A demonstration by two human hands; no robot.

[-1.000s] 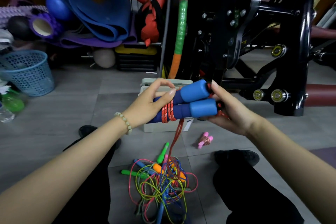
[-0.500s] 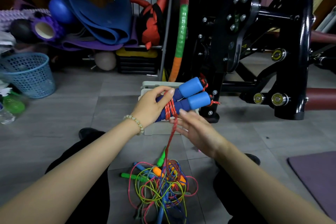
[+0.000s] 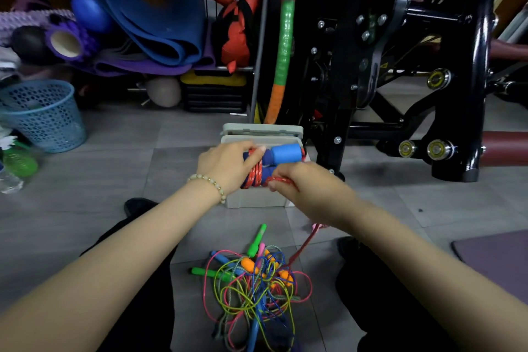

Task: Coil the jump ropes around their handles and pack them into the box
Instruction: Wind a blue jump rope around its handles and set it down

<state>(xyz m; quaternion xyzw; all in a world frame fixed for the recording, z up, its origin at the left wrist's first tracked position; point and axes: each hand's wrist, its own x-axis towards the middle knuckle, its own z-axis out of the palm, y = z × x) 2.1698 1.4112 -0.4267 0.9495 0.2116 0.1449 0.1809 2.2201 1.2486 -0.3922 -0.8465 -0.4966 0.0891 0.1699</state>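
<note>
My left hand (image 3: pixel 225 166) grips two blue foam handles (image 3: pixel 285 153) held side by side, with a red rope (image 3: pixel 255 176) coiled a few turns round them. My right hand (image 3: pixel 305 184) pinches the same rope just right of the coils; its loose length (image 3: pixel 303 246) trails down to the floor. Behind the handles stands the open grey box (image 3: pixel 257 198), its lid (image 3: pixel 263 129) upright at the back. A tangled heap of coloured jump ropes (image 3: pixel 254 288) with green, orange and blue handles lies on the floor between my legs.
A black exercise machine (image 3: pixel 400 66) stands close behind and right of the box. A blue mesh basket (image 3: pixel 43 114) sits at the left, rolled mats (image 3: pixel 154 26) and balls behind. A purple mat (image 3: pixel 497 254) lies at the right. Grey tile floor surrounds the box.
My right hand came off the handle ends, dropped below them, then rose again and now pinches the red rope beside the coils. The handles sank lower in front of the box.
</note>
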